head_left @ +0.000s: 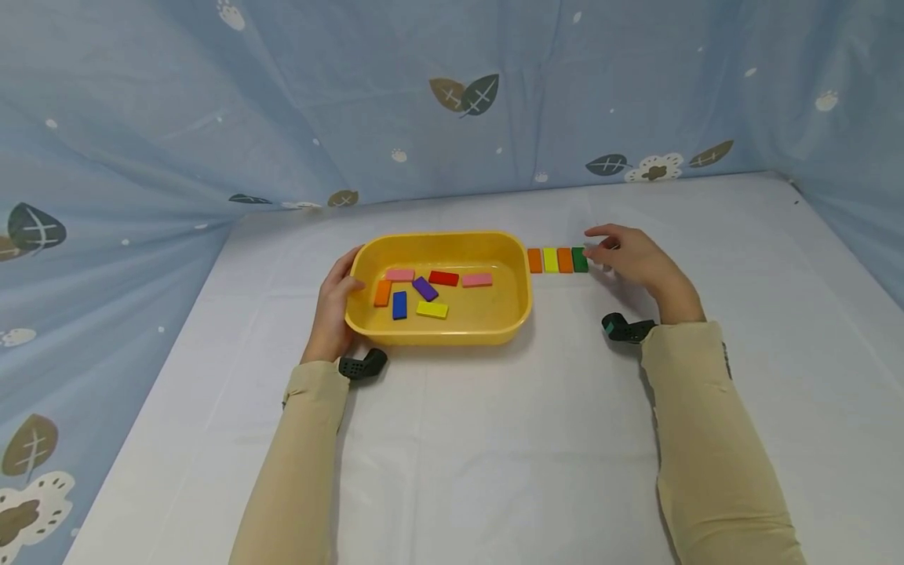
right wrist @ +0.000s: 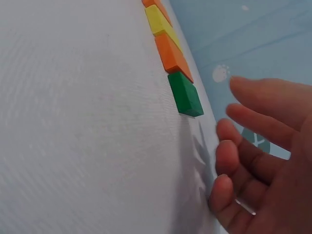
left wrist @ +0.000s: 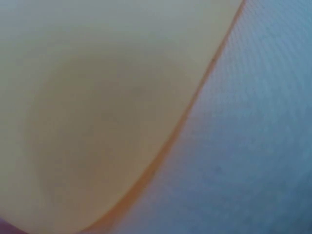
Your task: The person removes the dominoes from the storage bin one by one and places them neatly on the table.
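Right fingers (right wrist: 227, 158): loosely bent and empty, just beside the green block; the right wrist view shows a gap between them and it.
Left fingers (head_left: 343, 268): gripping the left end of the yellow tray (head_left: 452, 338), thumb over its rim.
Block row: on the worktop (head_left: 523, 439) to the right of the tray, running from it: orange block (head_left: 534, 260), yellow block (head_left: 551, 260), second orange block (head_left: 565, 260), then the green block (head_left: 581, 260); whether neighbours touch is hard to tell.
Green block risk: as the outermost piece beside those fingertips, it could be nudged askew by a careless brush, and a push leftward might pass down the whole line.
Tray risk: its right edge sits at or very near the first orange block, so a shove from the left hand could bunch or skew the row.
Loose blocks: red (head_left: 443, 278), purple (head_left: 425, 289), blue (head_left: 399, 305), another yellow (head_left: 432, 310), another orange (head_left: 382, 293) and two pink (head_left: 477, 280) pieces lie scattered in the tray; tilting it would likely make them slide together.
Wrist device (head_left: 363, 365): close to the tray's front left corner, so a turn of that wrist might knock the wall.
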Demonstrator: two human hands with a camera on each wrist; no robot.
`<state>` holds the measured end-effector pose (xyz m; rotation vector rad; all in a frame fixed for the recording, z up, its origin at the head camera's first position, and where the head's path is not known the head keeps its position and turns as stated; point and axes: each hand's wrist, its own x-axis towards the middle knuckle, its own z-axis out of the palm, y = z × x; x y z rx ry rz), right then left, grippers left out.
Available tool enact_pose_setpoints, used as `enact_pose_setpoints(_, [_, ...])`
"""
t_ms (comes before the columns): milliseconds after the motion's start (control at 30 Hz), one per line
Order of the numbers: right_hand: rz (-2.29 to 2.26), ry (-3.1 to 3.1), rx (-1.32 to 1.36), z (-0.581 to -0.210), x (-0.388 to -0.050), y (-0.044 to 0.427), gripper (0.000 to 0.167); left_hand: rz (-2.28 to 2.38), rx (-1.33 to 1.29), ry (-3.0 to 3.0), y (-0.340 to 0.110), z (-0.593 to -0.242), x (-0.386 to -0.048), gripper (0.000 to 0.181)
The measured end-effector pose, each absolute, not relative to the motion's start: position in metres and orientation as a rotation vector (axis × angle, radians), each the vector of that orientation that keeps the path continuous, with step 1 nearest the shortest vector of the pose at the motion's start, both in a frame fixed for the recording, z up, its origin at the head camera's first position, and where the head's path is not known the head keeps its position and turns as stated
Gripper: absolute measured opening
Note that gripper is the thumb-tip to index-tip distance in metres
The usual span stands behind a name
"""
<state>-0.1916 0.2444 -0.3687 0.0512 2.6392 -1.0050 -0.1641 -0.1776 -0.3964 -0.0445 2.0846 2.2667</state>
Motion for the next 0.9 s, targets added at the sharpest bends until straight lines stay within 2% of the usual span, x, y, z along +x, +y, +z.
enact_pose_setpoints(200, [-1.153, 2.737, 0.058, -0.376, -0.196, 0.244, 0.048, 2.285, -0.007, 2.077, -0.177, -0.396, -0.165, 0.054])
enact_pose_setpoints(433, [-1.32, 2.833, -0.015, -0.429, -0.233, 0.25, 0.049, 2.279, -0.007, 2.08, -0.179, -0.398, -0.164, 0.054])
enact_pose_setpoints(533, [-1.32, 2.887, -0.037, -0.438, -0.239, 0.247, 0.048, 2.275, -0.005, 2.088, -0.179, -0.398, -0.164, 0.054])
enact_pose_setpoints(667, [-1.348, 2.868, -0.099, -0.426, -0.232, 0.231, 0.046, 2.277, -0.018, 2.089, -0.18, -0.399, -0.164, 0.054])
enact_pose_setpoints(900, [-1.439, 2.803, -0.138, -0.377, -0.201, 0.189, 0.05, 2.263, -0.024, 2.107, -0.179, -0.398, -0.163, 0.054])
